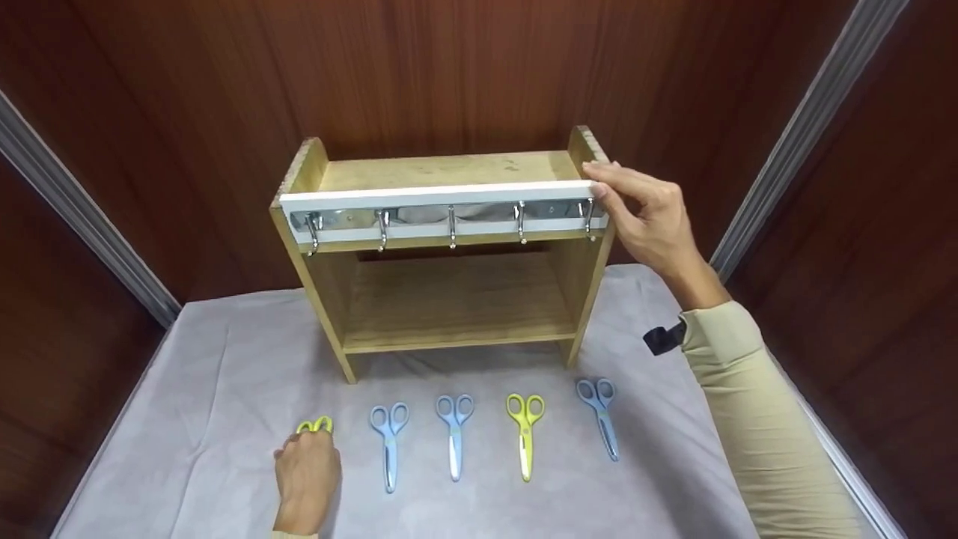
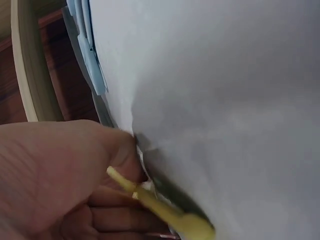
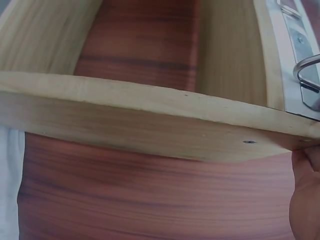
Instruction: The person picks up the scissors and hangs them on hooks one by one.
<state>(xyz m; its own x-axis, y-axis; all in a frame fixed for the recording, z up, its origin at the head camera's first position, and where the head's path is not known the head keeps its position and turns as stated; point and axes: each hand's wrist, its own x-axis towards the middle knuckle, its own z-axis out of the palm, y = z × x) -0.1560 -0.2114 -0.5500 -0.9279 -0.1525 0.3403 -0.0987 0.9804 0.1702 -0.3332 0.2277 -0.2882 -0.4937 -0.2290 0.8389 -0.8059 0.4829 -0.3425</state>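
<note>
– Seen at the back?
– Dark reddish-brown panel (image 1: 449,75), wood-grained, upright behind the tabletop (image 1: 224,352).
– And to the sides?
– Similar panelling, left wall (image 1: 45,299) and right wall (image 1: 883,262), with a silvery left strip (image 1: 84,218) and right strip (image 1: 804,138) along the joins.
– Underfoot of it all?
– Pale grey cloth (image 1: 198,442), lightly creased at left, spread over the tabletop.
– Lighting?
– Soft, with blurred shadows on the cloth and a brighter patch toward the front.

Head view looks down toward far edge of table (image 1: 202,359); close wrist views face its surface (left), shelf (image 1: 464,303) (right), both shared with head.
</note>
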